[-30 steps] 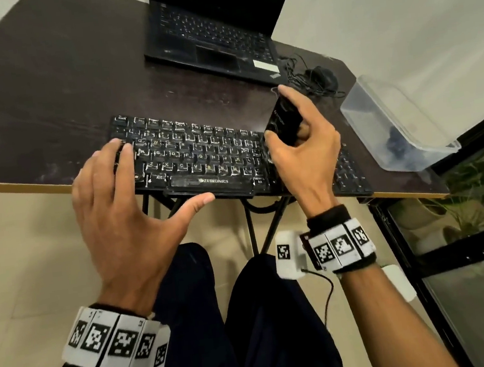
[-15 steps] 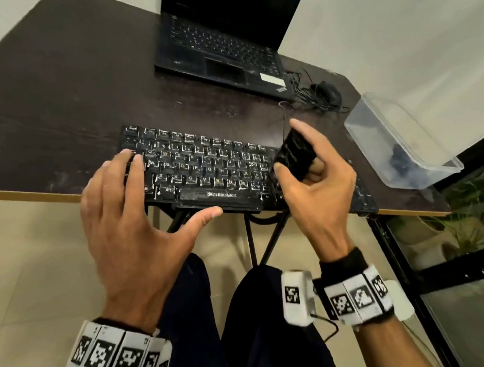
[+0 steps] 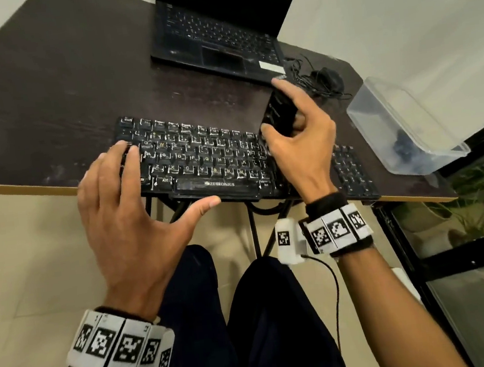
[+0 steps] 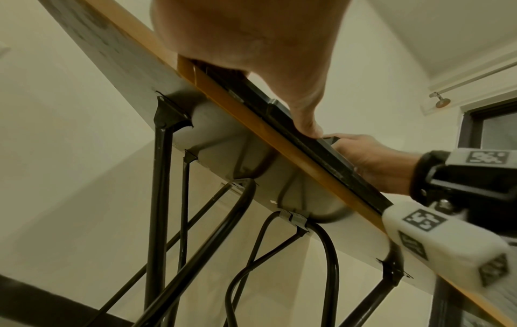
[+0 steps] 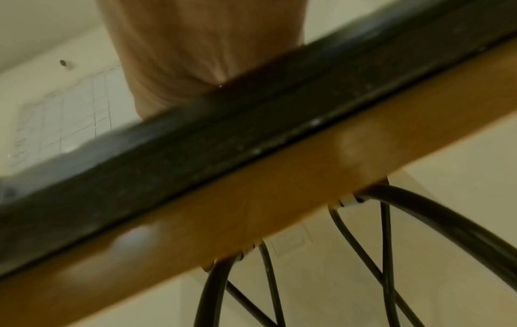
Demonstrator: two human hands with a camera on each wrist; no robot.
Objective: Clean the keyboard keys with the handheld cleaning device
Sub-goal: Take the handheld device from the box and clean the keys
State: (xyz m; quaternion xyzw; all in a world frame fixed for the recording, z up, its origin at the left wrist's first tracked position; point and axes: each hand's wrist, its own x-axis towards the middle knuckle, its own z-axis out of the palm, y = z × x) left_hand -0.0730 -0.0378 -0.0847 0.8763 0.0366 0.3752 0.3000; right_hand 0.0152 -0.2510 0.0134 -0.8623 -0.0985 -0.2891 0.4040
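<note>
While right hand (image 3: 299, 143) grips black cleaning device (image 3: 279, 112), tilted over right end of main key block, left hand (image 3: 126, 208) lies flat, fingers straight on keyboard (image 3: 201, 157) left end, thumb spread. Keyboard sits at front edge of dark table (image 3: 58, 92); laptop (image 3: 218, 35) behind.

My left hand (image 3: 124, 224) lies palm down, fingers straight and close together, their tips resting on the left end of the keyboard (image 3: 201, 157); my thumb sticks out to the right along its near edge. My right hand (image 3: 299, 143) is raised at the keyboard's right part, fingers and thumb curled round the black device (image 3: 279, 114), index finger stretched along its far side. Both wrists wear black bands with white marker tags, and both forearms reach in from the near side, over my dark-trousered knees.
</note>
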